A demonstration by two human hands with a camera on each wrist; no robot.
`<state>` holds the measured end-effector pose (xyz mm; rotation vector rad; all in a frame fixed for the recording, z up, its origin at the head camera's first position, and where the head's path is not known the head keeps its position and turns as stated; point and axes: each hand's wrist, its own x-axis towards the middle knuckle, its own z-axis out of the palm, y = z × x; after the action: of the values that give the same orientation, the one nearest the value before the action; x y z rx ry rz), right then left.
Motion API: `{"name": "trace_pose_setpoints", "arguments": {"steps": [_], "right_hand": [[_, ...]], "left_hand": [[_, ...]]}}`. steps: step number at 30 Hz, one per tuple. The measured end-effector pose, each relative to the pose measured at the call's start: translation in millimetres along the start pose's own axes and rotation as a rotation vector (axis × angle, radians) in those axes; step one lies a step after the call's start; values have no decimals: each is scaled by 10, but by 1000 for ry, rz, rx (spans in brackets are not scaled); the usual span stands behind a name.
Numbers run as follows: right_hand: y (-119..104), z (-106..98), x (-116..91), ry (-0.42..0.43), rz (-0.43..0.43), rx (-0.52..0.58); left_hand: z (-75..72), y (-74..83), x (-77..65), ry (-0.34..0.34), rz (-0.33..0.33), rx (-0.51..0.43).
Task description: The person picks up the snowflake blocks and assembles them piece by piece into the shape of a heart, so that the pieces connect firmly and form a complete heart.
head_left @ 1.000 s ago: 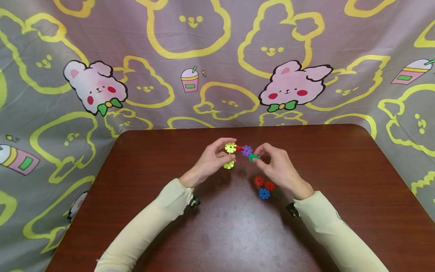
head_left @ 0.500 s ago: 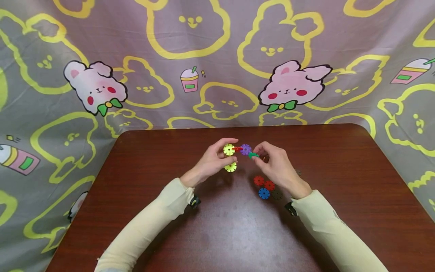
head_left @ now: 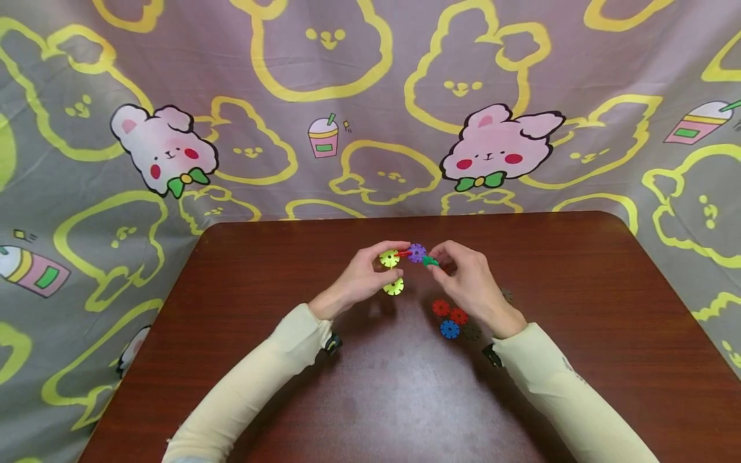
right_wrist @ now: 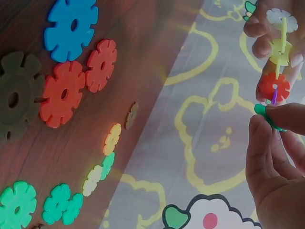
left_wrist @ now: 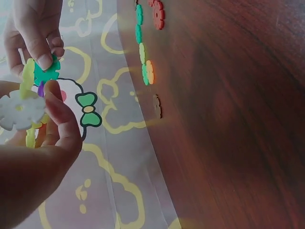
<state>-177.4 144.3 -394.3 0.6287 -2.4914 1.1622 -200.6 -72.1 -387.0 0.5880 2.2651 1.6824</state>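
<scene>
My left hand (head_left: 365,273) holds a chain of interlocking notched plastic discs between thumb and fingers. In the head view, a yellow disc (head_left: 390,258) sits at the fingers, and a second yellow disc (head_left: 393,287) hangs below the thumb. A red disc (head_left: 404,253), seen edge-on, links to a purple disc (head_left: 417,253) on the right. Between thumb and index finger, my right hand (head_left: 471,280) pinches a green disc (head_left: 429,261) right at the purple disc's edge. A white disc (left_wrist: 21,109) at the chain's other end shows in the left wrist view.
Below my right hand lie two red discs, one of them (head_left: 441,307) at the left, a blue disc (head_left: 449,330) and a dark brown disc (head_left: 471,331). Further loose green discs (right_wrist: 18,205) and an orange disc (right_wrist: 112,139) lie on the table. A patterned cloth (head_left: 370,116) hangs behind.
The purple and green discs have shifted slightly up and left, with the right hand following. The left index finger now reaches further right along the chain, and the yellow disc sits a little lower.
</scene>
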Motion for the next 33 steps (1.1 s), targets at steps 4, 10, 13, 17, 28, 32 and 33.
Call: {"name": "trace_pose_setpoints", "arguments": {"steps": [4,10,13,17,28,32,33], "right_hand": [[6,10,-2,27,3,-3],[5,22,-7,49,11,-3],[-3,30,-7,54,9,-8],[-12,44,-8,63,-4,-11],[-37,67,-8,124,-77,-51],[-43,68,-3,146,-112,-66],[-42,69,-2,150,-122,-71]], "left_hand": [[1,11,-5,16,-3,0],[10,-14,4,72,-6,-3],[18,-24,11,98,-11,-36],[19,-26,20,134,-8,-59],[3,-37,58,171,96,36],[6,-27,67,160,111,34],[7,-26,69,158,113,35]]}}
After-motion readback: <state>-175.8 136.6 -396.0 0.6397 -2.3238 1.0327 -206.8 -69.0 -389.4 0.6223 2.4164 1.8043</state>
